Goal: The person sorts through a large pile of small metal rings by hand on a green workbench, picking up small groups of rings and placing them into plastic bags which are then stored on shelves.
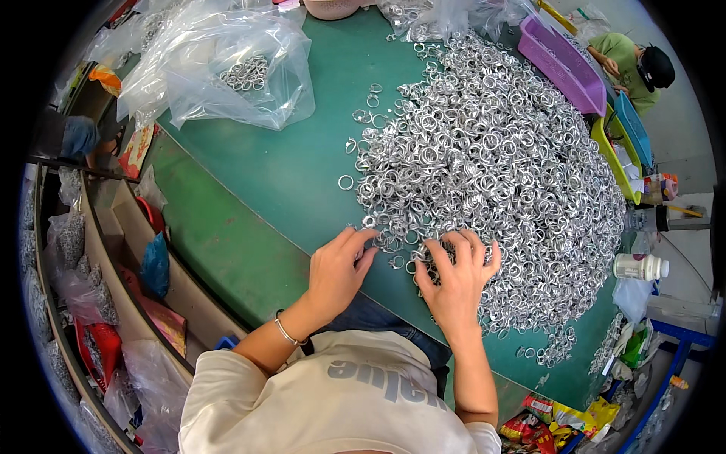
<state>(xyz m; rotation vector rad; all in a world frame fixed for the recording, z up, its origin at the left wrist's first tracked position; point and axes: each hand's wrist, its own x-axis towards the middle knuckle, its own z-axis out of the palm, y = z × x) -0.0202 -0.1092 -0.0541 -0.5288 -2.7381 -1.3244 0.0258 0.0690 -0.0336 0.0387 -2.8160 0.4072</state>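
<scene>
A large heap of silver metal rings (491,144) covers the right half of the green table (249,163). My left hand (338,274) is at the heap's near left edge, its fingers curled in toward the thumb. A loose ring (368,222) lies right by those fingertips; whatever they may hold is hidden. My right hand (456,286) rests on the near side of the heap, fingers spread and bent, tips touching the rings. A bangle (286,330) circles my left wrist.
A clear plastic bag (283,83) with rings inside lies at the far left. Purple (563,64) and yellow-green (614,155) baskets line the far right edge, near another person (631,68). A white bottle (639,266) stands right. Compartments (136,234) with bags flank the table's left.
</scene>
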